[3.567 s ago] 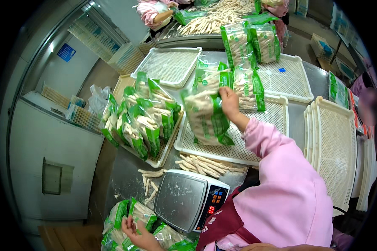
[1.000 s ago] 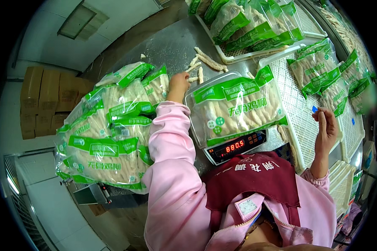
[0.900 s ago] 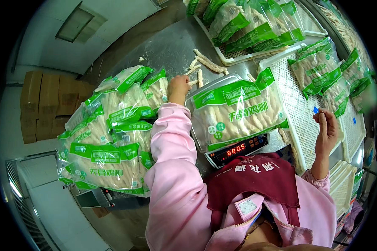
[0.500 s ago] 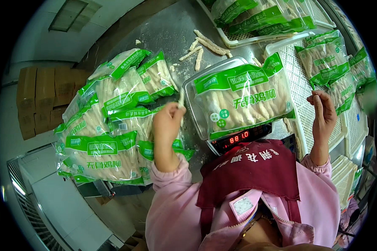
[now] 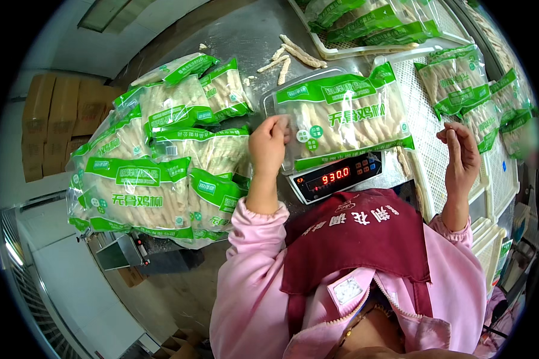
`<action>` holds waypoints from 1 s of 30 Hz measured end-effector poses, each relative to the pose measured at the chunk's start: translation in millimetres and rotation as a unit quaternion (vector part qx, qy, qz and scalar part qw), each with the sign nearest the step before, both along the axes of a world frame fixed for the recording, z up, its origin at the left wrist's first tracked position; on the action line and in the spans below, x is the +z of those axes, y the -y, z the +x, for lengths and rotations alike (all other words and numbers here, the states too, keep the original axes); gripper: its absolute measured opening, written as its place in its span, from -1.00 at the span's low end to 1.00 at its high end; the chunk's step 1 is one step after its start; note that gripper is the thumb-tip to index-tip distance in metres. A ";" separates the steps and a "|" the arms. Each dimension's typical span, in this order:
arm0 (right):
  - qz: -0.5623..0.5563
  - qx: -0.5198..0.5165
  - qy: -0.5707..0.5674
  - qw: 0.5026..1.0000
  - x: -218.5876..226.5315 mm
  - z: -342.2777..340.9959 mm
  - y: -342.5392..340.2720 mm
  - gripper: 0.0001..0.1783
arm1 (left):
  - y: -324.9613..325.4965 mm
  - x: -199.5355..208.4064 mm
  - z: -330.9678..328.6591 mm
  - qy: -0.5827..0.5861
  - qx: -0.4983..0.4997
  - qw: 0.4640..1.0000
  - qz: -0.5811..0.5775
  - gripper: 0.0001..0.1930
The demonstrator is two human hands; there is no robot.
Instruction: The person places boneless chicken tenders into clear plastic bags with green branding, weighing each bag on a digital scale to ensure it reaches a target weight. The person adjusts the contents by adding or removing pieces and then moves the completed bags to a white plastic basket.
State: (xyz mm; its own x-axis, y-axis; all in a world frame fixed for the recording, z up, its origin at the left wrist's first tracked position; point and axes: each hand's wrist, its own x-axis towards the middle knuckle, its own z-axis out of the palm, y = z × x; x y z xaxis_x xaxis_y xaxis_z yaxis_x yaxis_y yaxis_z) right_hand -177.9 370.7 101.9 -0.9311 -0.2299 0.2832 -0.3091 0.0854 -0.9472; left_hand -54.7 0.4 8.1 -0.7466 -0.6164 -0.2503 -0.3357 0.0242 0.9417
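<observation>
A clear bag with green bands [image 5: 347,113], filled with pale strips, lies on a digital scale [image 5: 335,177] whose red display is lit. My left hand [image 5: 269,143] grips the open left end of this bag, fingers closed on the plastic. My right hand [image 5: 461,154] hovers above the white perforated tray [image 5: 422,128] to the right of the scale, its fingers loosely curled with nothing visible in them. It touches neither bag nor scale.
A pile of filled bags [image 5: 161,155] lies left of the scale. Loose pale strips [image 5: 293,57] lie on the steel table [image 5: 239,30] behind it. More filled bags [image 5: 473,90] sit on trays at right and in a far tray [image 5: 365,27]. Cardboard boxes [image 5: 48,125] are stacked at left.
My left hand left the pile of bags, carried a pale strip across, and now grips the open end of the bag on the scale. The scale reading rose. My right hand stayed raised.
</observation>
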 end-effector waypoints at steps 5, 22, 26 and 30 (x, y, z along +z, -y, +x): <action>-0.014 -0.003 0.001 1.000 -0.9 10.4 -1.5 -0.80 | -5.4 -19.6 42.6 -0.094 0.062 0.991 0.070 -0.66; 0.005 0.035 0.007 0.999 0.8 18.1 7.4 -0.80 | -16.9 -32.4 60.0 -0.170 0.084 0.960 -0.206 -0.57; -0.001 0.049 0.009 0.999 0.8 17.4 16.7 -0.80 | -17.8 -31.7 60.9 -0.126 0.061 0.960 -0.241 -0.45; 0.000 0.080 0.025 0.997 -0.4 14.2 35.5 -0.80 | -22.5 -30.5 57.9 -0.108 0.043 0.961 -0.252 -0.36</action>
State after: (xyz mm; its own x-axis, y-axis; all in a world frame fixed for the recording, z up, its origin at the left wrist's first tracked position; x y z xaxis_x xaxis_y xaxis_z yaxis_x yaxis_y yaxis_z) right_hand -163.7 335.2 101.5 -0.8957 -0.3756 0.2379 -0.2717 0.0389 -0.9616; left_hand 3.2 22.8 -22.4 -0.6878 -0.6809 0.2515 -0.1547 0.4761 0.8657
